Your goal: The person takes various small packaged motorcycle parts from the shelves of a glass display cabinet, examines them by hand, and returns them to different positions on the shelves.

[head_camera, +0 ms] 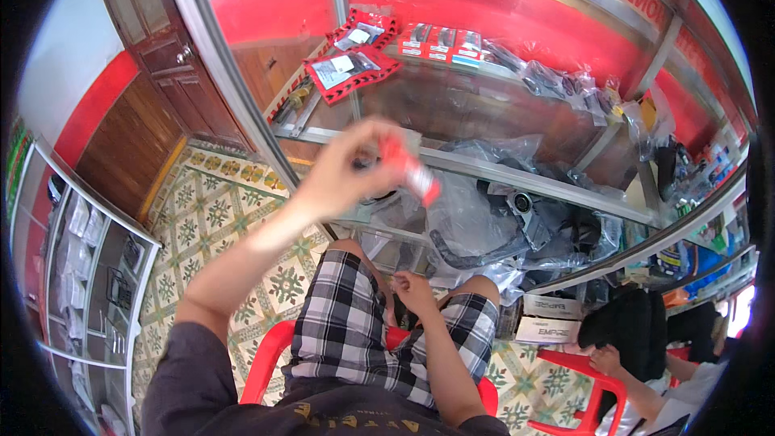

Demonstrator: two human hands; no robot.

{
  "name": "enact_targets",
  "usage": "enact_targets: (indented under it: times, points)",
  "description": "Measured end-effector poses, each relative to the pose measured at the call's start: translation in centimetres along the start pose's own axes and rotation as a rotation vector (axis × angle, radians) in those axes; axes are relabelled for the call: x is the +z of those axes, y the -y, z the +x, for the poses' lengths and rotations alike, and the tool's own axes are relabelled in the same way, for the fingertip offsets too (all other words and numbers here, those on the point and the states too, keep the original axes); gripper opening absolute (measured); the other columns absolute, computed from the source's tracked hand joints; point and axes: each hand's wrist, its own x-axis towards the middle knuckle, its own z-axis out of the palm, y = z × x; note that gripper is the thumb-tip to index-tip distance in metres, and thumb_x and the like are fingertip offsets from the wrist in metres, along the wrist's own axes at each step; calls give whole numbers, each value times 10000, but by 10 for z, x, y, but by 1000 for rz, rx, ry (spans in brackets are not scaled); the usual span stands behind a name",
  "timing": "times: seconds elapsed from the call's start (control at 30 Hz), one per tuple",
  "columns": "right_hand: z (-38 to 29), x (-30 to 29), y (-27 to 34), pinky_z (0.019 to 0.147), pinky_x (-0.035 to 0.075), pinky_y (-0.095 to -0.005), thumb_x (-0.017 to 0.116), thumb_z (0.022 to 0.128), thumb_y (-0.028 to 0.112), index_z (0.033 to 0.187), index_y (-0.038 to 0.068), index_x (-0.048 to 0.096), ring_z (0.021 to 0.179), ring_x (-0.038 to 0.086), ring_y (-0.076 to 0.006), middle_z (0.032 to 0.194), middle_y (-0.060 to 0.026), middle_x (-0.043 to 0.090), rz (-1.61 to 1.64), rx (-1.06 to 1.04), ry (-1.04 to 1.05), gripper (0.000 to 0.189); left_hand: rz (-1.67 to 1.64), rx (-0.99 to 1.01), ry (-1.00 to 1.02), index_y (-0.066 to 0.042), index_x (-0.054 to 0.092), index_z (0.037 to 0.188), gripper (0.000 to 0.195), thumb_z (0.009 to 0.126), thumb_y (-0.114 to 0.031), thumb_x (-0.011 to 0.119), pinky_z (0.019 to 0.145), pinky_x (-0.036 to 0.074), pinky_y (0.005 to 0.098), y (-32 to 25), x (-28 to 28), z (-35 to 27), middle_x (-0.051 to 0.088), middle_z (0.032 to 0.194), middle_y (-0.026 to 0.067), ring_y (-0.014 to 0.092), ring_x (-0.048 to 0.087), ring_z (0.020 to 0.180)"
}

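Observation:
My left hand [351, 175] is raised in front of the glass display case [472, 163], blurred by motion. Its fingers are closed on a small red packet [408, 169] with a pale label; what is in the packet cannot be told. Low between my knees is my right hand [415, 292], its fingers loosely curled, with nothing seen in it. Red-edged plastic packets [354, 69] lie on the upper glass shelf, beside red-and-white boxes [441, 42] stacked in a row. Clear-wrapped dark parts [484, 224] lie on the shelf below.
A metal-framed glass cabinet [100, 272] stands at the left, near a wooden door [175, 54]. Cardboard boxes [548, 329] sit low at the right of my knees. Another person [642, 387] sits at the lower right, a hand by a red plastic chair [596, 375].

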Motion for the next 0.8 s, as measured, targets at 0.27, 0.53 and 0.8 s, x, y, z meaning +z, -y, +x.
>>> enact_targets:
  times: [0.27, 0.53, 0.8]
  points:
    - [11, 25, 4, 649, 499, -323, 641, 785, 296, 994, 98, 596, 703, 644, -214, 751, -82, 649, 78, -56, -4, 291, 504, 137, -373, -29, 562, 998, 505, 718, -426, 699, 735, 456, 314, 39, -24, 223, 613, 880, 100, 181, 582, 830]
    - [14, 40, -1, 627, 495, -355, 632, 784, 299, 982, 96, 589, 687, 636, -238, 739, -71, 650, 84, -84, -42, 286, 981, 227, 133, -137, 438, 1246, 520, 787, -301, 618, 843, 448, 396, 76, -58, 257, 571, 1100, 194, 318, 576, 976]
    - [11, 45, 6, 633, 487, -378, 612, 794, 329, 1038, 81, 579, 720, 627, -264, 777, -87, 653, 172, -41, 138, 349, 1116, 324, 376, -225, 329, 1337, 548, 839, -143, 543, 898, 430, 418, 79, -58, 279, 471, 1260, 171, 351, 530, 1048]
